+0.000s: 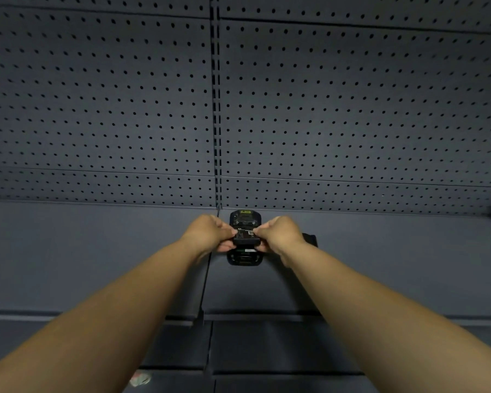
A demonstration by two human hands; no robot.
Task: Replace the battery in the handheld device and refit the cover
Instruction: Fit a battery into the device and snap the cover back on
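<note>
**Both hands pinch a battery over the open-backed device**

Just below the centre of the frame, a black handheld device (244, 251) lies face down on a dark blue-grey metal shelf (97, 251), its long axis running away from the camera. The casing is matt plastic with rounded ends; the far end carries a small yellowish label, and the near end shows a recessed opening with a pale strip inside.

Across the device's middle sits a flat, rectangular black battery (246, 236) with a small white label near its right edge. The left hand (210, 232) closes on the battery's left side, thumb tip on top and fingers curled beneath. The right hand (279, 232) mirrors it on the right side, its thumb pressed near the label. Whether the battery is seated or lifted clear of the compartment cannot be told.

Just right of the right hand, partly hidden behind it, a dark, flat piece (309, 240) lies on the shelf; it may be the cover, but its shape is mostly hidden.

Behind the shelf rises smooth perforated pegboard (352, 109), split by a slotted vertical upright (216, 109).
</note>
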